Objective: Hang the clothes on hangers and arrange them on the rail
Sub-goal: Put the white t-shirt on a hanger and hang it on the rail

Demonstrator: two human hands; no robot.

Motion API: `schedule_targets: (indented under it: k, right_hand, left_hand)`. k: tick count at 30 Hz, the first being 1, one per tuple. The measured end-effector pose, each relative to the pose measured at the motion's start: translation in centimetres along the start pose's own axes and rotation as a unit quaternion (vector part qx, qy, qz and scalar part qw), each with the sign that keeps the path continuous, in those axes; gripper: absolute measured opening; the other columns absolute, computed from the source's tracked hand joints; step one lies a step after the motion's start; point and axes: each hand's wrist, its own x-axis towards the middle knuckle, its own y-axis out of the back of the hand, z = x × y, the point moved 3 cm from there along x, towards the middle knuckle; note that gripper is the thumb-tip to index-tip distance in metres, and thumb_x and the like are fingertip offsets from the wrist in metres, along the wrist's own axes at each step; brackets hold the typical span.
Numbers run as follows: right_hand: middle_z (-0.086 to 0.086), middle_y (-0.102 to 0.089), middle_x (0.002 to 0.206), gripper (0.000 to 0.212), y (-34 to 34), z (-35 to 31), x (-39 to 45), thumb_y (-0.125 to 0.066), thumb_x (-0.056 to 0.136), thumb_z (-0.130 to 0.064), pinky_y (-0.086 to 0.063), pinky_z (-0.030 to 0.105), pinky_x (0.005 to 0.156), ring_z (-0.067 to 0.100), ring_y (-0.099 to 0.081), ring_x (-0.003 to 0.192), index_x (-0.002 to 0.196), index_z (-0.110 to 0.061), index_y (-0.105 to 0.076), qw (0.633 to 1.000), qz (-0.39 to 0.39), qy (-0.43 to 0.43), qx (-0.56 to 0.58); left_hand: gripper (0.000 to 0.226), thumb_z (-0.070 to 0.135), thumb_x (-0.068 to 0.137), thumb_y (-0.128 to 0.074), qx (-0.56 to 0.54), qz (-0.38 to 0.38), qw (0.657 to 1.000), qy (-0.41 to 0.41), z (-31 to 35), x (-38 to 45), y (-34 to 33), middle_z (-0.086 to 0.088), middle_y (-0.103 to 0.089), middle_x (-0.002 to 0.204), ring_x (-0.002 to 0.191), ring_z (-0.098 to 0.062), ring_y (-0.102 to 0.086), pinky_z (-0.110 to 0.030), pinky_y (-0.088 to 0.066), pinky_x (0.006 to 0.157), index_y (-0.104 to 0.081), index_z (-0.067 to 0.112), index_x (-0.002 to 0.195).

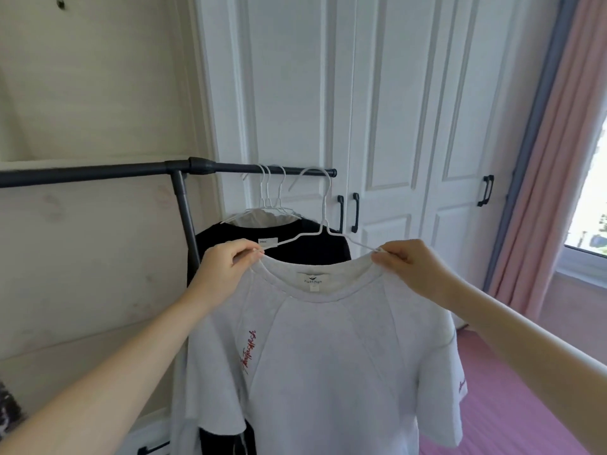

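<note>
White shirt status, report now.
Left hand and right hand pinch white shirt collar on hanger. Hook at rail end. Black shirt hangs close behind.

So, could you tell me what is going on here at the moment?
A person is hanging up a light grey short-sleeved T-shirt with red lettering. The left hand and the right hand each pinch its collar where the arms of a white wire hanger enter it. The hanger's hook sits at the end of the dark metal rail, though actual contact is unclear. A black garment already hangs there on other white hangers.
</note>
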Motion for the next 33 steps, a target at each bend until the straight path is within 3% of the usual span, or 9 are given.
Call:
schedule_targets:
  k: [5, 10, 13, 15, 19, 22, 24, 27, 33]
  right_hand:
    - [-0.004, -0.035, 0.053, 0.038, 1.7, 1.7, 0.2, -0.052, 0.097, -0.027, -0.031, 0.015, 0.048, 0.007, -0.031, 0.046, 0.070, 0.000, -0.052, 0.997, 0.051, -0.017, -0.048]
    - [-0.004, -0.036, 0.052, 0.038, 3.0, 2.0, 1.8, -0.051, 0.097, -0.025, -0.032, 0.018, 0.050, 0.011, -0.032, 0.050, 0.063, -0.008, -0.045, 0.995, 0.081, -0.018, -0.063]
    - [-0.005, -0.037, 0.052, 0.037, 2.8, 1.9, 3.6, -0.052, 0.097, -0.023, -0.032, 0.015, 0.050, 0.010, -0.033, 0.051, 0.064, -0.005, -0.049, 0.994, 0.090, -0.014, -0.068]
    - [-0.008, -0.041, 0.051, 0.037, 2.1, 1.7, 4.7, -0.052, 0.097, -0.023, -0.034, 0.013, 0.054, 0.007, -0.038, 0.052, 0.060, -0.016, -0.047, 0.993, 0.090, -0.011, -0.071]
    - [-0.009, -0.041, 0.050, 0.045, -0.3, 0.9, 7.4, -0.052, 0.097, -0.021, -0.035, 0.015, 0.056, 0.007, -0.041, 0.054, 0.054, -0.028, -0.038, 0.994, 0.087, -0.001, -0.065]
    - [-0.007, -0.045, 0.052, 0.041, -2.6, -0.2, 9.7, -0.051, 0.097, -0.021, -0.035, 0.016, 0.055, 0.009, -0.044, 0.055, 0.056, -0.021, -0.046, 0.995, 0.085, 0.005, -0.048]
    - [0.003, -0.055, 0.058, 0.035, -3.8, -0.9, 11.1, -0.050, 0.097, -0.023, -0.034, 0.017, 0.055, 0.016, -0.050, 0.060, 0.066, -0.008, -0.056, 0.996, 0.078, 0.003, -0.041]
    - [0.000, -0.049, 0.056, 0.039, -5.6, -2.2, 13.3, -0.049, 0.098, -0.025, -0.038, 0.031, 0.059, 0.012, -0.045, 0.057, 0.062, -0.011, -0.050, 0.997, 0.071, 0.007, -0.041]
    - [-0.002, -0.046, 0.055, 0.046, -8.5, -4.0, 16.4, -0.050, 0.098, -0.021, -0.035, 0.015, 0.051, 0.012, -0.043, 0.055, 0.053, -0.021, -0.039, 0.998, 0.054, 0.006, -0.033]
  left_hand:
    - [0.009, 0.018, 0.093, -0.061, 0.010, -0.004, 1.000, -0.004, -0.2, 3.5, -3.1, 0.005, -0.070, 0.088, 0.087, -0.008, -0.062, -0.014, -0.043, 0.075, -0.069, 0.019, 0.091]
    - [0.012, 0.015, 0.095, -0.056, 0.053, -0.015, 0.998, -0.035, -0.1, 7.1, -4.4, 0.009, -0.066, 0.084, 0.084, -0.008, -0.061, -0.008, -0.039, 0.072, -0.067, 0.013, 0.092]
    - [0.011, 0.018, 0.095, -0.055, 0.085, -0.017, 0.996, -0.036, -1.1, 9.1, -4.3, 0.008, -0.066, 0.086, 0.083, -0.010, -0.060, -0.025, -0.046, 0.076, -0.066, 0.018, 0.091]
    - [0.009, 0.023, 0.093, -0.058, 0.106, -0.010, 0.994, -0.028, -2.1, 9.8, -3.7, 0.009, -0.068, 0.087, 0.084, -0.010, -0.062, -0.034, -0.050, 0.077, -0.066, 0.022, 0.090]
    - [0.010, 0.026, 0.093, -0.058, 0.150, 0.010, 0.989, -0.005, -3.9, 10.4, -1.7, 0.012, -0.068, 0.084, 0.081, -0.010, -0.062, -0.031, -0.050, 0.070, -0.068, 0.025, 0.092]
    - [0.013, 0.021, 0.095, -0.055, 0.185, 0.043, 0.982, -0.008, -5.2, 10.8, 0.1, 0.007, -0.067, 0.087, 0.081, -0.014, -0.061, -0.031, -0.048, 0.066, -0.067, 0.019, 0.098]
    - [0.017, 0.018, 0.096, -0.052, 0.206, 0.073, 0.976, -0.003, -5.9, 11.1, 1.2, 0.002, -0.068, 0.095, 0.086, -0.018, -0.062, -0.037, -0.051, 0.070, -0.068, 0.015, 0.103]
    - [0.022, 0.004, 0.096, -0.046, 0.224, 0.109, 0.968, 0.006, -6.7, 11.7, 2.3, -0.004, -0.065, 0.102, 0.093, -0.024, -0.060, -0.041, -0.051, 0.075, -0.067, 0.008, 0.105]
    - [0.037, -0.014, 0.089, -0.036, 0.235, 0.112, 0.965, 0.041, -8.3, 13.3, 2.1, -0.014, -0.062, 0.105, 0.095, -0.026, -0.058, -0.037, -0.049, 0.076, -0.064, -0.001, 0.109]
